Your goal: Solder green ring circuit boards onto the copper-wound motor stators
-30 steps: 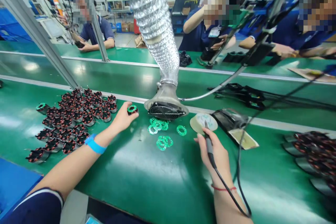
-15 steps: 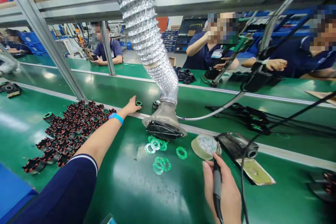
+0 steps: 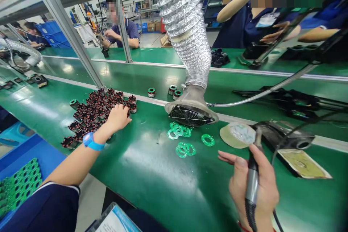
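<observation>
My left hand, with a blue band at its wrist, is at the right edge of a pile of dark motor stators with copper windings. Its fingers curl down over one stator, and whether they grip it is hidden. My right hand holds a soldering iron with a grey and black handle, tip up near a round pad of solder wire. Green ring boards lie in small groups between the hands. A stator with a green ring on top stands beyond the metal strip.
A fume extractor hood on a silver duct hangs over the bench centre. At the right are a black iron stand and a sponge tray. A blue bin with green boards is at lower left. People sit across the bench.
My left hand has let go of the green-topped stator beyond the strip and come back to the pile. The view has shifted left and down. The soldering iron is still in my right hand.
</observation>
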Demonstrator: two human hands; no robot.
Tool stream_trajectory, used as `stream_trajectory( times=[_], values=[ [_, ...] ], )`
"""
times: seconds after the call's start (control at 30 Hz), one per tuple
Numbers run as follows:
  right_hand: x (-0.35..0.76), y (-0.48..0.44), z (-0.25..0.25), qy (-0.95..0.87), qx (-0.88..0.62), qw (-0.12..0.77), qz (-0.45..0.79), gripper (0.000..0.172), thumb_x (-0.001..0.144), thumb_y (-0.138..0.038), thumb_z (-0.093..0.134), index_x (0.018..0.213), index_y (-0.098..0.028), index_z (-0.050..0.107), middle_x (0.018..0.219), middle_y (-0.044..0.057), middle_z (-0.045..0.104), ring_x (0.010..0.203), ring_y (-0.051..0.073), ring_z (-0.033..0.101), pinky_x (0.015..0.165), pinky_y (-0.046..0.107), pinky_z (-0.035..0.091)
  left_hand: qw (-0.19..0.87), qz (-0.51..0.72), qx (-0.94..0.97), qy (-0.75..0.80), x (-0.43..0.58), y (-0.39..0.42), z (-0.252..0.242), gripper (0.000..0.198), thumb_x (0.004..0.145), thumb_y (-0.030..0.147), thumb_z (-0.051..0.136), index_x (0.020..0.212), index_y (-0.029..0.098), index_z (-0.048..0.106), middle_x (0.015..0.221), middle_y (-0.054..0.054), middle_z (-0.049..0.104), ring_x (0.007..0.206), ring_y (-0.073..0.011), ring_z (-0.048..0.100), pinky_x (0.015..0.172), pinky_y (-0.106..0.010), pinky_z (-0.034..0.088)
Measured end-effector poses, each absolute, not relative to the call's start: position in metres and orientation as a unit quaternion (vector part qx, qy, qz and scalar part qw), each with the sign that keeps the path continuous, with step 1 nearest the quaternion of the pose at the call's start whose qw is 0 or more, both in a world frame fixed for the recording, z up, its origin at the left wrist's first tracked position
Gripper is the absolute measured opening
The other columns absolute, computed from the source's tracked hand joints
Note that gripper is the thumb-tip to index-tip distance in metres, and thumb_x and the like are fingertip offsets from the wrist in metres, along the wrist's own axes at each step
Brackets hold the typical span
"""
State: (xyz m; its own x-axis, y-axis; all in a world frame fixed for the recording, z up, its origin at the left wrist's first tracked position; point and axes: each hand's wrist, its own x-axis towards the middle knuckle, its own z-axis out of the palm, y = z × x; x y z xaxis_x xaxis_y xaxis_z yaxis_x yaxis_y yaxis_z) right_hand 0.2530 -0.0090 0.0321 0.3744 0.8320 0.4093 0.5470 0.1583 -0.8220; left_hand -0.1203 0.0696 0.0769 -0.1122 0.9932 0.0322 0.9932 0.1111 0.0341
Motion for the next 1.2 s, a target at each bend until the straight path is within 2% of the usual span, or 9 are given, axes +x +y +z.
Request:
stream_trajectory(
  times=[0.17, 0.33, 0.5, 0.67, 0.73, 0.8, 0.9, 1.1, 1.2],
  values=[
    [0.246, -0.016, 0.035, -0.552, -0.612, 0.535, 0.185, 0.046, 0.092, -0.056, 0.048, 0.121, -0.020, 0.054, 0.087, 0.007, 0.075, 0.076, 0.023, 0.074, 0.074, 0.038, 0.055, 0.122, 0.034, -0.640, -0.758, -0.113, 0.041, 0.058, 0.028, 0.085, 0.029, 0.060, 0.107, 0.011, 0.062, 0.114, -0.019, 0.055, 0.111, -0.0352, 0.050, 0.090, -0.045, 0.045],
    [0.233, -0.021, 0.042, -0.616, -0.600, 0.448, 0.242, 0.039, 0.088, -0.050, 0.055, 0.117, -0.024, 0.053, 0.093, 0.008, 0.075, 0.076, 0.021, 0.073, 0.068, 0.036, 0.057, 0.111, -0.009, -0.727, -0.678, -0.096, 0.028, 0.050, 0.021, 0.089, 0.024, 0.052, 0.097, 0.015, 0.069, 0.125, -0.018, 0.055, 0.127, -0.0372, 0.043, 0.099, -0.051, 0.043],
    [0.221, -0.022, 0.034, -0.662, -0.600, 0.349, 0.284, 0.033, 0.085, -0.035, 0.055, 0.116, -0.024, 0.049, 0.097, 0.008, 0.073, 0.077, 0.021, 0.071, 0.071, 0.037, 0.057, -0.153, -0.067, -0.806, -0.568, -0.067, 0.018, 0.062, 0.033, 0.095, 0.039, 0.043, 0.105, 0.016, 0.066, 0.120, -0.014, 0.060, 0.112, -0.0271, 0.058, 0.101, -0.043, 0.047],
    [0.207, -0.018, 0.020, -0.664, -0.622, 0.328, 0.255, 0.035, 0.083, -0.026, 0.053, 0.117, -0.024, 0.045, 0.098, 0.007, 0.070, 0.084, 0.023, 0.070, 0.075, 0.041, 0.056, -0.405, -0.084, -0.747, -0.520, -0.072, 0.031, 0.061, 0.035, 0.091, 0.028, 0.043, 0.124, 0.019, 0.048, 0.107, -0.008, 0.065, 0.075, -0.0161, 0.064, 0.072, -0.034, 0.055],
    [0.201, -0.015, 0.014, -0.675, -0.626, 0.317, 0.227, 0.041, 0.081, -0.023, 0.055, 0.120, -0.023, 0.045, 0.104, 0.010, 0.069, 0.092, 0.026, 0.068, 0.081, 0.045, 0.055, -0.384, -0.066, -0.765, -0.513, -0.076, 0.035, 0.050, 0.037, 0.088, 0.025, 0.046, 0.124, 0.017, 0.049, 0.114, -0.011, 0.062, 0.079, -0.0171, 0.064, 0.077, -0.036, 0.054],
    [0.194, -0.011, 0.007, -0.699, -0.623, 0.299, 0.185, 0.045, 0.079, -0.020, 0.056, 0.123, -0.020, 0.046, 0.110, 0.014, 0.067, 0.101, 0.031, 0.064, 0.087, 0.049, 0.052, -0.292, -0.063, -0.810, -0.505, -0.076, 0.037, 0.039, 0.041, 0.085, 0.032, 0.057, 0.123, 0.017, 0.054, 0.123, -0.013, 0.056, 0.101, -0.0242, 0.059, 0.093, -0.044, 0.049],
    [0.188, -0.005, -0.001, -0.741, -0.602, 0.265, 0.137, 0.044, 0.080, -0.016, 0.055, 0.124, -0.016, 0.049, 0.109, 0.016, 0.067, 0.103, 0.034, 0.060, 0.088, 0.053, 0.050, -0.195, -0.061, -0.848, -0.489, -0.069, 0.035, 0.024, 0.061, 0.079, 0.043, 0.068, 0.132, 0.018, 0.052, 0.140, -0.015, 0.045, 0.129, -0.0351, 0.040, 0.108, -0.054, 0.035],
    [0.184, -0.012, -0.004, -0.750, -0.599, 0.270, 0.078, 0.040, 0.086, -0.032, 0.061, 0.121, -0.015, 0.052, 0.100, 0.016, 0.068, 0.092, 0.034, 0.060, 0.080, 0.051, 0.050, -0.122, -0.085, -0.850, -0.505, -0.061, 0.033, 0.010, 0.101, 0.072, 0.056, 0.072, 0.150, 0.012, 0.026, 0.152, -0.022, 0.036, 0.141, -0.0414, 0.028, 0.114, -0.058, 0.022],
    [0.180, -0.023, -0.002, -0.748, -0.588, 0.298, 0.079, 0.049, 0.085, -0.045, 0.063, 0.122, -0.016, 0.051, 0.102, 0.017, 0.069, 0.091, 0.034, 0.062, 0.079, 0.052, 0.051, -0.083, -0.060, -0.837, -0.537, -0.063, 0.026, 0.009, 0.098, 0.076, 0.061, 0.067, 0.149, 0.007, 0.030, 0.155, -0.027, 0.029, 0.144, -0.0448, 0.023, 0.115, -0.061, 0.016]
  ],
)
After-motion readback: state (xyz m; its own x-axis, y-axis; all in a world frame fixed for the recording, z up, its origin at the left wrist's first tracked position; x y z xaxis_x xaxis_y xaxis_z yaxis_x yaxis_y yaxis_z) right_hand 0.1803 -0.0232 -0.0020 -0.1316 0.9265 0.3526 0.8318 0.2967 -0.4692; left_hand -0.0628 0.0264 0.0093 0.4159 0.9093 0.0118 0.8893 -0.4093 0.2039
